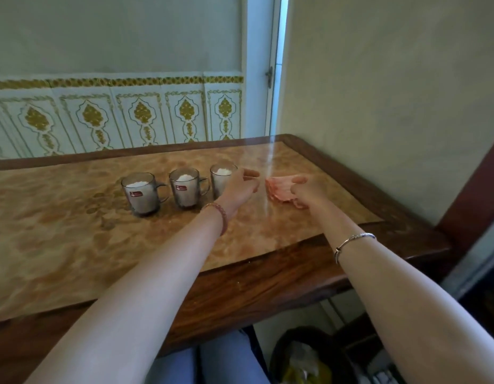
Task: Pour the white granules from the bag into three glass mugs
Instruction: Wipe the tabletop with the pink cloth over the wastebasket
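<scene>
I see three clear glass mugs point(182, 188) in a row on the marbled brown table point(74, 245), each heaped with white granules point(185, 177). Right hand point(309, 187) grips the crumpled pink plastic bag point(279, 189). Left hand point(240, 187) hangs loosely curled, holding nothing, beside the rightmost mug.

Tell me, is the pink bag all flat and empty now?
Looks empty: the pink bag lies crumpled and flat on the table, pinched by the right hand.
</scene>
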Tool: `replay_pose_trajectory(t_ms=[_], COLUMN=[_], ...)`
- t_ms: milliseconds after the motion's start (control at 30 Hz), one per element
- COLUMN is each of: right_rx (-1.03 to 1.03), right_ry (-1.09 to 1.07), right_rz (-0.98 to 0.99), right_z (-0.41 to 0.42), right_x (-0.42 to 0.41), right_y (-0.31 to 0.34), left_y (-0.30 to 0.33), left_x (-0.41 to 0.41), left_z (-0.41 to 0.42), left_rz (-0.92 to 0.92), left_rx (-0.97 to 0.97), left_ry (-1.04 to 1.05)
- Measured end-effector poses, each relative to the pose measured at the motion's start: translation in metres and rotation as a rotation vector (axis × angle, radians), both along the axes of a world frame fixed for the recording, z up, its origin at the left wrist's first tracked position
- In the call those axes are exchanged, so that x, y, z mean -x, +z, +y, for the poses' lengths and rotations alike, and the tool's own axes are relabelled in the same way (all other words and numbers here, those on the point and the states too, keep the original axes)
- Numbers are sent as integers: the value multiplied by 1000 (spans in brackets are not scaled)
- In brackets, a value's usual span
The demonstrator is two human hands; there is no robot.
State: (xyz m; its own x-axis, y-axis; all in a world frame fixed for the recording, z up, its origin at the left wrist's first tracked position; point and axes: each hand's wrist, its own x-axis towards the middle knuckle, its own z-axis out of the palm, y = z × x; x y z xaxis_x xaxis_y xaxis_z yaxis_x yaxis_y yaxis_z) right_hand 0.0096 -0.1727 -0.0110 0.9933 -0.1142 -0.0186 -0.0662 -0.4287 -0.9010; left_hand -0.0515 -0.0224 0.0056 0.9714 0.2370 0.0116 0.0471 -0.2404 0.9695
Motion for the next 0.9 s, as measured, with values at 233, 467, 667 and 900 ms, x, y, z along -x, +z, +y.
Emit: replay_pose_trajectory(t_ms=[233,467,667,900], right_rx=[77,101,108,-179], right_ry=[-120,-175,-168,-165], right_rz=[46,61,114,119], right_z=[-32,-32,-25,-14], right_x=[-36,-56,-67,-59], right_y=[-18,-31,-43,-37], left_y=[-16,-34,-48,-49], left_x=[-28,-51,-65,-53], left_z=[-26,-28,-25,-13], left_rz=[32,24,93,97], left_rx=[11,-5,-64,0], left_ry=[-54,-85,-78,-73])
